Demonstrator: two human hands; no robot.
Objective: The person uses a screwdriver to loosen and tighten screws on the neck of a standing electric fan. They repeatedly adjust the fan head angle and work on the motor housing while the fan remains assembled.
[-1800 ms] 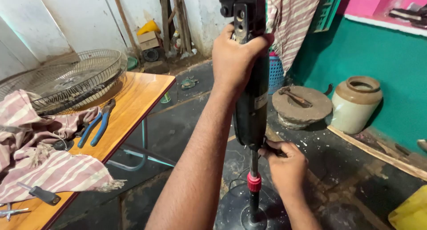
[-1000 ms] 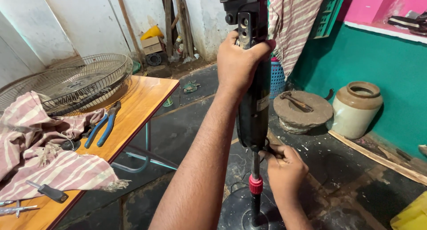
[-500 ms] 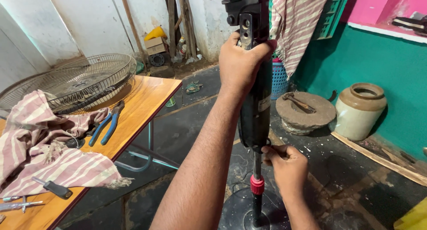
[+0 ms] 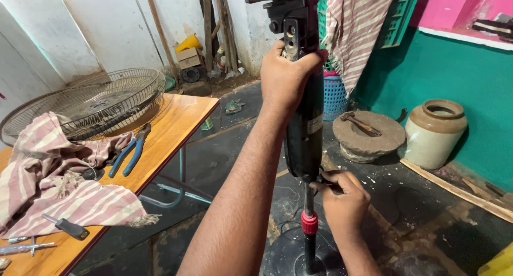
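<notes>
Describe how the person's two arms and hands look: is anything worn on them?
Both arms are bare as far as the view shows: no sleeves, gloves, watch or bands. The left hand and its long forearm fill the middle of the picture; no ring shows on its fingers. The right hand is also bare, with short nails, and only its wrist and a little forearm are in view.

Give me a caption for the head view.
Left hand grips fan stand; right hand pinches its lower end.
</notes>
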